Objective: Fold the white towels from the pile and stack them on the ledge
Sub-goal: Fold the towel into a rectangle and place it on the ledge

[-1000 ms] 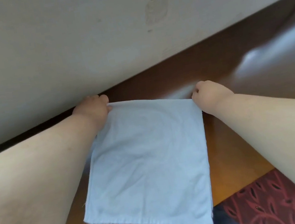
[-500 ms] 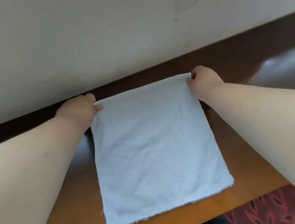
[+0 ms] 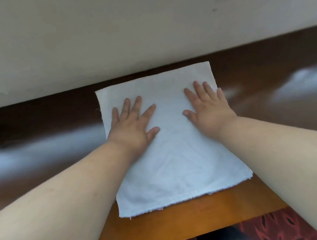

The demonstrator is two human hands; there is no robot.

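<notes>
From the head view, we look down at 1 white towel (image 3: pixel 169 139) spread flat on a glossy wooden ledge (image 3: pixel 192 225), its far edge close to a pale wall (image 3: pixel 117 32). Our left hand (image 3: pixel 131 124) lies palm down on the towel's left half, fingers straight and spread. Our right hand (image 3: pixel 207 109) does the same on the right half, its little finger at the towel's right edge. Neither hand grasps the cloth; both simply press on it. We judge the task to be at an early point: this towel lies flat with no crosswise fold visible, and it is not yet stacked. No pile and no finished stack appear in view. A red patterned floor (image 3: pixel 276 230) shows below.
</notes>
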